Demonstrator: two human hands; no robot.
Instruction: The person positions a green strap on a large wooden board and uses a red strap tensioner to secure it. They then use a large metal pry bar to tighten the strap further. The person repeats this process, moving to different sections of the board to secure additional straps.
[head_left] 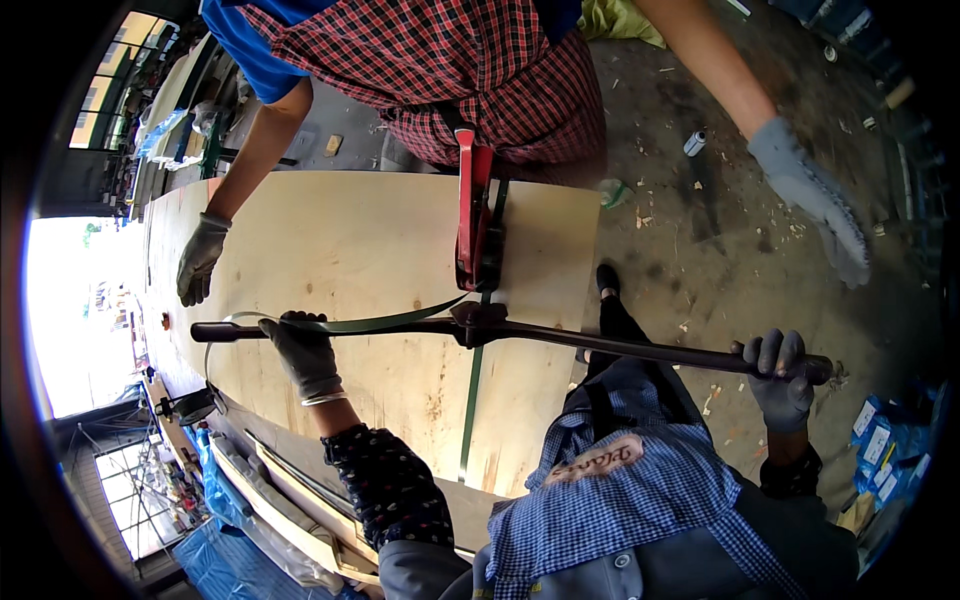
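In the head view, our left hand (303, 360) and right hand (778, 378) grip the long handles (640, 348) of the tool (480, 322), its centre at the strap (472, 408) above the panel (340, 240). We expect it stiff, heavyish, sturdy; smooth handles may slip, so hold near their ends.

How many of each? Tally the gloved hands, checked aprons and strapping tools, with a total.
Gloved hands (wearer's left hand, wearer's right hand, co-worker's two hands): 4
Checked aprons (red apron, blue apron): 2
Strapping tools (dark two-handled sealer, red-and-black tensioner): 2
Total: 8
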